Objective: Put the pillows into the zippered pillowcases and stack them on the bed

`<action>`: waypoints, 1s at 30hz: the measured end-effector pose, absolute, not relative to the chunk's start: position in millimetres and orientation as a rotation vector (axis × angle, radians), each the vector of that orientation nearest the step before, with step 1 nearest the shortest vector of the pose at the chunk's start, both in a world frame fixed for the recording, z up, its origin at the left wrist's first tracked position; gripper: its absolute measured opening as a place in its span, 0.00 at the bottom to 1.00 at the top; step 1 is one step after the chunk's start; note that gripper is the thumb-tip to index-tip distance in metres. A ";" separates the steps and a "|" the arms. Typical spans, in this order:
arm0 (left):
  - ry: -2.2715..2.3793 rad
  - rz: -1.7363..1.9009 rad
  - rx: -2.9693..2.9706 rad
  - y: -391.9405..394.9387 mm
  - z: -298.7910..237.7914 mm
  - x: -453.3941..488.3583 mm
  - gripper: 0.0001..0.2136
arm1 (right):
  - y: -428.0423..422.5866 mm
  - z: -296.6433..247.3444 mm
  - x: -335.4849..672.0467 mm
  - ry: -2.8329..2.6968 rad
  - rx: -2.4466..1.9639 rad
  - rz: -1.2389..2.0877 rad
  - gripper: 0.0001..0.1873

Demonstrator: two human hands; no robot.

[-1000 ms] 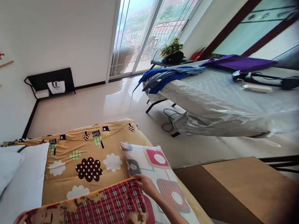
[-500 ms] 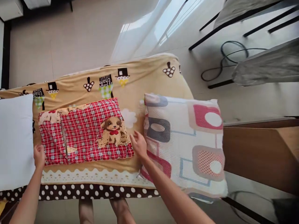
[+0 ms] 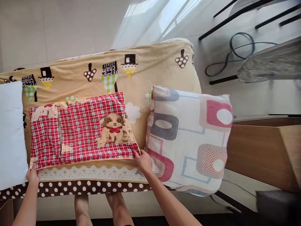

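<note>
A red plaid pillowcase with a puppy print lies flat, its slit opening running down near the left end. My left hand pinches its near left corner. At the near right corner, my right hand has the fabric between thumb and fingers. Left of it is a plain white pillow, partly cut off by the view's edge. A patterned pillow in white, pink and grey lies to the right, close beside my right hand.
All of this rests on a bed with a tan printed blanket and a polka-dot border. Beyond the bed is tiled floor with a coiled dark cable. A wooden furniture piece stands to the right, near black-framed, covered furniture.
Both hands have moved down to the pillowcase's near corners and taken hold of them. The near edge now looks straighter and more spread. The camera view has shifted slightly.
</note>
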State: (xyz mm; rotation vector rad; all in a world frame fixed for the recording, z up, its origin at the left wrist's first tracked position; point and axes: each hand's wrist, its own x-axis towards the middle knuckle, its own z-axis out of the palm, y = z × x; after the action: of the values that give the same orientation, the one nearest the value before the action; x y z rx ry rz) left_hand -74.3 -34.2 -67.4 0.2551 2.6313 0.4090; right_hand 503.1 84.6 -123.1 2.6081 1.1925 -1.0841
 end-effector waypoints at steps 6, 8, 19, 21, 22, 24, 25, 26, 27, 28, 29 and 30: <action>2.828 0.259 0.051 -51.5 -44.8 -55.2 0.09 | 67.6 -91.6 488.1 1.287 2.564 -0.846 0.20; 2.950 0.276 0.305 -38.0 -45.1 -41.1 0.15 | 73.7 -93.1 468.6 1.515 2.568 -0.715 0.25; 2.000 0.373 1.945 239.8 -109.7 106.1 0.26 | 254.8 -131.2 260.1 2.703 1.901 -0.800 0.30; 1.978 0.285 1.944 267.0 -126.4 114.7 0.27 | 281.8 -142.0 253.7 2.792 1.653 -0.875 0.30; 1.984 0.247 1.932 273.0 -134.4 113.7 0.28 | 291.7 -148.0 261.2 2.831 1.515 -0.908 0.30; 2.007 0.203 1.917 274.0 -147.0 104.3 0.29 | 305.2 -159.5 298.3 2.860 1.394 -0.902 0.30; 2.018 0.203 1.916 271.4 -151.0 98.1 0.30 | 309.6 -164.5 325.8 2.838 1.477 -0.849 0.31; 2.024 0.214 1.919 268.2 -153.5 92.2 0.31 | 312.5 -168.6 356.8 2.783 1.648 -0.766 0.31; 2.031 0.232 1.920 265.4 -154.7 87.1 0.31 | 314.3 -171.5 388.5 2.710 1.829 -0.677 0.31; 2.037 0.251 1.917 263.3 -155.0 83.1 0.31 | 315.1 -173.2 418.1 2.655 1.927 -0.623 0.32; 2.040 0.268 1.912 262.1 -154.7 80.4 0.31 | 315.2 -173.6 442.6 2.625 1.955 -0.614 0.34; 2.037 0.276 1.908 261.8 -154.2 78.7 0.31 | 314.8 -172.9 459.3 2.586 1.991 -0.623 0.35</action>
State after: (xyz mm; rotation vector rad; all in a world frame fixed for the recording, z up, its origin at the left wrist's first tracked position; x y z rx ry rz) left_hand 78.7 261.8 -154.2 1.9079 2.0373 0.2759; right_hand 459.3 314.8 -172.9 1.9913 2.5862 -0.6225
